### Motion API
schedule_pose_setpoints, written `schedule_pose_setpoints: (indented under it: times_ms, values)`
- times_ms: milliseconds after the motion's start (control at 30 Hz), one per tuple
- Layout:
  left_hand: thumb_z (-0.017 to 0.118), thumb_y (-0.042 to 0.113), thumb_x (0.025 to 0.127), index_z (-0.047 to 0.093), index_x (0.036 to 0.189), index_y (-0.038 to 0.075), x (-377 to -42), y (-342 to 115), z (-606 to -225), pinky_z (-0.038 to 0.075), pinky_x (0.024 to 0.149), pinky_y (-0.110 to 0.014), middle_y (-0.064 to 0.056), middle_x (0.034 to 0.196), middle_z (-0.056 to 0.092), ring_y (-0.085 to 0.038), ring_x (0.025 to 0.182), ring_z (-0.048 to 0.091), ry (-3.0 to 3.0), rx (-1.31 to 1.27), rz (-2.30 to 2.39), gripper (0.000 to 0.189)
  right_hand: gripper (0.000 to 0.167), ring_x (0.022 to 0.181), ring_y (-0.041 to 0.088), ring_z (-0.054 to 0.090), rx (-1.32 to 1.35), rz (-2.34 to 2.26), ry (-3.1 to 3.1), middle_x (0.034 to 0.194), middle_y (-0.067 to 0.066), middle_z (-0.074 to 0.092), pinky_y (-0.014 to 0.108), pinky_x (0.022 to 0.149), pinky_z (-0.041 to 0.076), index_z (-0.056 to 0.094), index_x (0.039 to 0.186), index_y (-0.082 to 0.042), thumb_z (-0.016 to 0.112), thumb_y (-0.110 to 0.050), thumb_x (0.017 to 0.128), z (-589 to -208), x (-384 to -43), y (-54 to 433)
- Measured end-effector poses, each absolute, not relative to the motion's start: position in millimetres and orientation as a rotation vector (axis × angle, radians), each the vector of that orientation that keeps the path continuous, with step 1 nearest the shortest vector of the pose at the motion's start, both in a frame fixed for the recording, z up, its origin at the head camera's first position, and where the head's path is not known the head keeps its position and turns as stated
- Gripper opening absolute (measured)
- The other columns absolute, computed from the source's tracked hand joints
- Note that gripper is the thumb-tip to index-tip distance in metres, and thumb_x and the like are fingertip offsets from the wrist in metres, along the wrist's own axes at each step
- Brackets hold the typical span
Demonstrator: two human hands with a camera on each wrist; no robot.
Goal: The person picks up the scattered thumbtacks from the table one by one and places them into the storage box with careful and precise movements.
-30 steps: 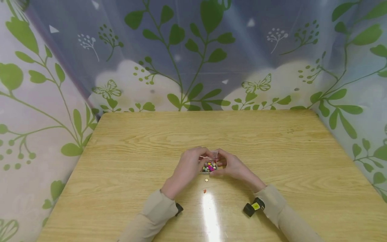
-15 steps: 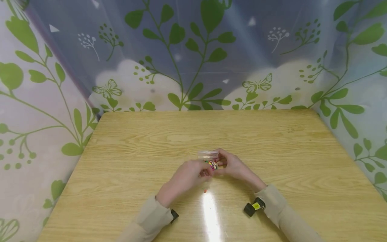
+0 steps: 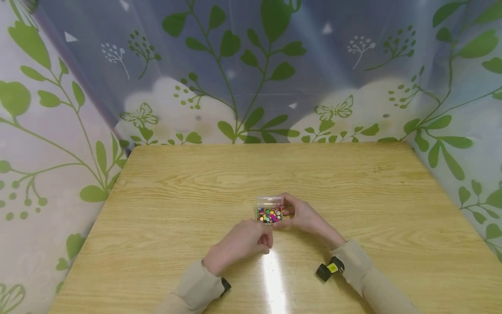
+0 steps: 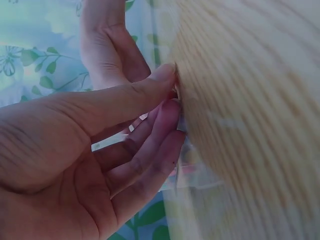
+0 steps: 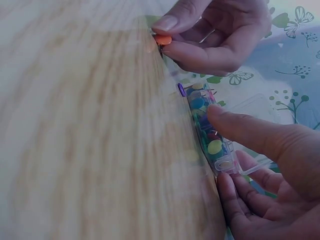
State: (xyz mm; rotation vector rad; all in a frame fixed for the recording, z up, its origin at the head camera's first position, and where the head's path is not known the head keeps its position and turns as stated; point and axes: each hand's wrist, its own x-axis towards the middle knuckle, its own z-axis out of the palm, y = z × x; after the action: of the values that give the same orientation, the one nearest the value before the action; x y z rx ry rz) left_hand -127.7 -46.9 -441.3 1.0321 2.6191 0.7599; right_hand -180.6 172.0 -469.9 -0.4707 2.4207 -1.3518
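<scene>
A small clear plastic box [image 3: 269, 221], its hinged lid [image 3: 269, 200] raised, stands on the table full of colourful thumbtacks [image 3: 270, 214]. My right hand [image 3: 300, 216] grips the box's right end, thumb on the near side and fingers behind; in the right wrist view the thumb lies along its rim. In front of the box, low at the tabletop, is my left hand [image 3: 245, 240]. Its thumb and forefinger pinch an orange thumbtack [image 5: 163, 39], which the head view hides behind the hand. A purple thumbtack [image 5: 181, 90] shows at the box's end in the right wrist view.
The wooden table [image 3: 176, 183] reaches back to a leaf-patterned curtain [image 3: 251, 78], with more of it on both sides. A black wrist camera [image 3: 323, 272] hangs by the right sleeve, close over the tabletop. Bright glare [image 3: 273, 283] streaks the table's front.
My left hand has come from over the box towards me, down to the orange thumbtack on the table. The brass thumbtack seen earlier before the box is out of sight. The right hand stays put.
</scene>
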Motion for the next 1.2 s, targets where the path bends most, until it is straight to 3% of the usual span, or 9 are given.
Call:
schedule_pose_setpoints:
  times_ms: [533,767,1200]
  values:
    - [0.071,-0.001,0.088,0.072,0.081,0.013,-130,-46,-443,0.050,0.068,-0.015,0.005,0.078,0.069,-0.002,0.071,0.058,2.690,1.059,0.797,0.016,0.065,0.108,0.028,0.063,-0.436,-1.332,2.445,0.117,0.011,0.061,0.049,0.097,0.053,0.058,0.133,-0.016,0.090,-0.017,0.076,-468,-180,171]
    - [0.074,0.001,0.089,0.074,0.085,0.011,-135,-43,-439,0.049,0.065,-0.014,0.003,0.080,0.069,-0.003,0.070,0.056,2.734,0.970,0.878,0.010,0.065,0.108,0.028,0.063,-0.437,-1.330,2.441,0.117,0.011,0.061,0.048,0.096,0.053,0.057,0.133,-0.016,0.089,-0.017,0.077,-468,-181,172]
    - [0.078,0.002,0.087,0.072,0.089,0.009,-153,-28,-425,0.052,0.065,-0.016,-0.002,0.084,0.068,-0.012,0.074,0.065,2.933,0.879,1.083,0.009,0.059,0.111,0.030,0.063,-0.457,-1.359,2.412,0.118,0.010,0.062,0.047,0.097,0.053,0.059,0.128,-0.016,0.089,-0.020,0.078,-470,-180,171]
